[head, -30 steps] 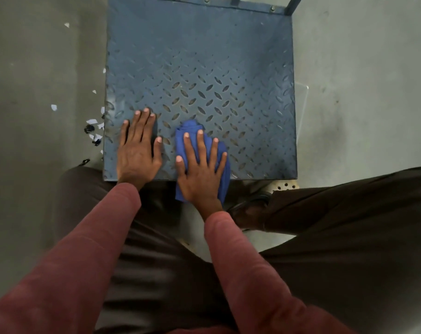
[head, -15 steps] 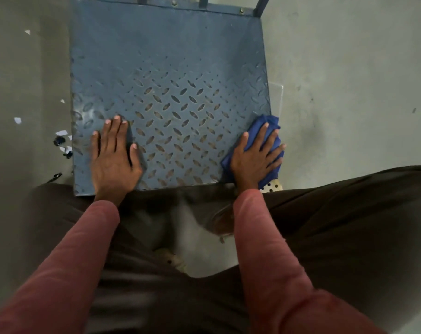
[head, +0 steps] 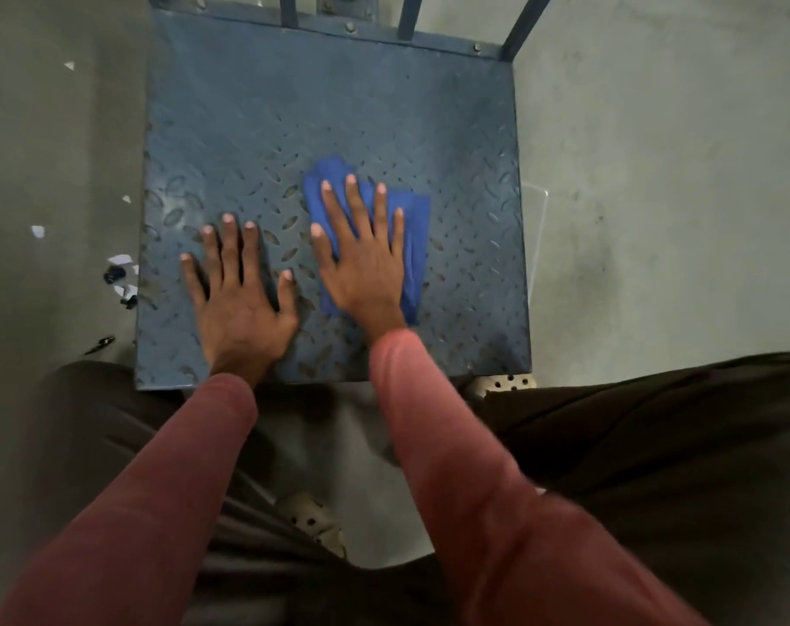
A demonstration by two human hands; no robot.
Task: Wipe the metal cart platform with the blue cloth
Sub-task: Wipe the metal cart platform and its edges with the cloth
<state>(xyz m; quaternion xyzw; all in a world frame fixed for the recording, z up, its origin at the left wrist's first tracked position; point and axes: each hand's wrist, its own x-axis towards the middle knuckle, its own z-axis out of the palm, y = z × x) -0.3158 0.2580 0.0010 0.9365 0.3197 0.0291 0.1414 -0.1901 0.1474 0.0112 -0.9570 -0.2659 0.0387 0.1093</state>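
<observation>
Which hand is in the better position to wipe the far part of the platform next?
The right hand: it lies flat on the blue cloth near the platform centre. The left hand presses on bare metal, without cloth.

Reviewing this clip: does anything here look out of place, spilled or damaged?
Small white scraps and dark bits litter the grey floor beside the left edge of the blue diamond-plate metal cart platform, like loose debris. Otherwise nothing stands out: the right hand presses the blue cloth flat, and the left hand braces on bare plate.
</observation>
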